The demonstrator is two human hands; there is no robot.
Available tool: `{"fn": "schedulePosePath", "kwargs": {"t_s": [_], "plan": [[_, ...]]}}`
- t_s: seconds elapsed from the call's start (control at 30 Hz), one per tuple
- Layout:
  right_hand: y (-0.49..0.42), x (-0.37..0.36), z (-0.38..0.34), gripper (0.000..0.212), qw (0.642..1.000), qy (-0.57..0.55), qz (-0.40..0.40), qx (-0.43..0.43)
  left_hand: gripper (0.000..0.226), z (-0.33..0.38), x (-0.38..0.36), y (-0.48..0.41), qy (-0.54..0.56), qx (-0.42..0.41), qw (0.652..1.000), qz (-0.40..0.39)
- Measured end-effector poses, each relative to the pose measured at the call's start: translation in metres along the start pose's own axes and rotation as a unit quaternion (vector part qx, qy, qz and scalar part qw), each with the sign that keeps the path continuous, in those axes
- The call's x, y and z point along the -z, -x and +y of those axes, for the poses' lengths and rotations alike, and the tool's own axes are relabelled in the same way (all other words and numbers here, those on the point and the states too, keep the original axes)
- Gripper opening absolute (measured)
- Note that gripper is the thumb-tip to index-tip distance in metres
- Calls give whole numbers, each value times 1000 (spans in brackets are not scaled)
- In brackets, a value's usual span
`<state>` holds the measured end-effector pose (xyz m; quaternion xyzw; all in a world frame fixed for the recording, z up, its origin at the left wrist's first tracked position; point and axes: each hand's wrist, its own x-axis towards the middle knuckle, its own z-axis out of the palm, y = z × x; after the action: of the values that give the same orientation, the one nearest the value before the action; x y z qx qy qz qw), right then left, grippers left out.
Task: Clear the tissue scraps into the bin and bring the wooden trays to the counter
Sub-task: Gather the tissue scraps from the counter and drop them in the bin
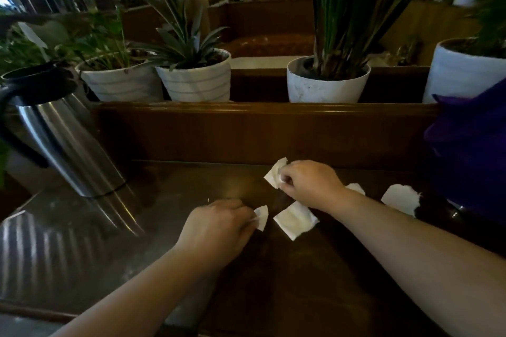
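Both my arms reach over the dark brown polished wooden table (287, 282).

Left hand (219, 224): fingers curled together, tips pinching a small white folded tissue scrap (262, 216) at its left edge. The scrap sits low over the table, near the middle of the surface; I cannot tell whether it touches the wood.

Right hand (309, 183): fingers bunched, pinching a white crumpled tissue scrap (274, 174) that sticks out to the left of my knuckles, toward the table's far edge.

Loose scraps on the table:
- a larger, flat, squarish white tissue piece (295, 220) lies between my two hands, just under my right wrist;
- a small white tissue corner (356, 188) shows past my right forearm, mostly hidden by it;
- a ragged-edged white torn tissue piece (401, 198) lies toward the table's right edge, beside a deep purple cloth bag (471, 150).

At the table's left edge a tall brushed stainless steel jug with a black handle and lid (60, 134) stands, its reflection showing in the polish. Behind the table's far edge runs a raised dark wooden ledge (260, 109). On it stands a row of potted green plants: two white pots with grey stripes (197, 81) at the left, a plain white round pot (327, 85) at centre-right, and a pale pot (460, 71) at the far right.

No bin or wooden trays in view.
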<state>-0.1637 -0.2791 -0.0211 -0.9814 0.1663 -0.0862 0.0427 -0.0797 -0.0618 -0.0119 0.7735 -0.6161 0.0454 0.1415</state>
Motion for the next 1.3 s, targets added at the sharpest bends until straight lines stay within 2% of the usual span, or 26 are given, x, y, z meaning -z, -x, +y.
{"fn": "schedulePosePath", "kwargs": {"t_s": [0.13, 0.23, 0.37, 0.6, 0.73, 0.87, 1.0, 1.17, 1.3], "plan": [[18, 19, 25, 24, 1000, 8, -5, -19, 28, 18, -18, -28, -8, -10, 1000, -22], [33, 27, 45, 29, 999, 5, 2, -31, 26, 30, -34, -47, -13, -24, 999, -40], [53, 32, 68, 26, 999, 10, 10, -51, 26, 38, -50, -64, -6, -19, 997, -79], [72, 34, 95, 19, 996, 9, 32, -85, 49, 49, -59, -72, -74, 1, 988, -132], [75, 30, 98, 18, 996, 9, 24, -83, 31, 52, -57, -72, -79, -15, 991, -105], [73, 17, 93, 18, 996, 3, -29, -90, 27, 52, -55, -70, -51, -16, 997, -62], [73, 5, 90, 37, 991, -8, -75, -108, 25, 51, -48, -67, -39, -16, 999, -14], [72, -1, 86, 18, 994, -18, -57, -91, 22, 53, -43, -66, -37, -17, 999, 22], [77, 5, 92, 15, 997, -9, -24, -79, 25, 56, -43, -68, -34, -16, 999, 26]]}}
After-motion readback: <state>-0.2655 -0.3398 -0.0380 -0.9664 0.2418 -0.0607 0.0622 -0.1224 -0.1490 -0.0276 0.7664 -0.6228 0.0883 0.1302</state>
